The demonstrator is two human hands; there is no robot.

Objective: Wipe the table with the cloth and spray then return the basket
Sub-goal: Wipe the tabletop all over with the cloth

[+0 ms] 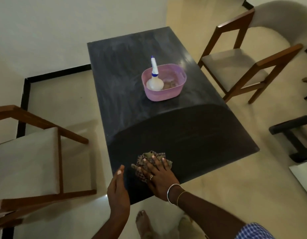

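Left hand (118, 192) nearest me — open, edge-on at the table (192, 135) corner, holding nothing. Right hand (159, 176) flat, pressing the cloth (150, 156): soft, bunches easily — I'd keep the palm spread. Basket (164, 94) with spray bottle (154, 81) mid-table; light, grip the rim.

We find nothing to read here: no words, brand marks or numbers that we can make out. The spray bottle (154, 78) in the pink basket (164, 94) shows a plain white body, with no legible label facing us.
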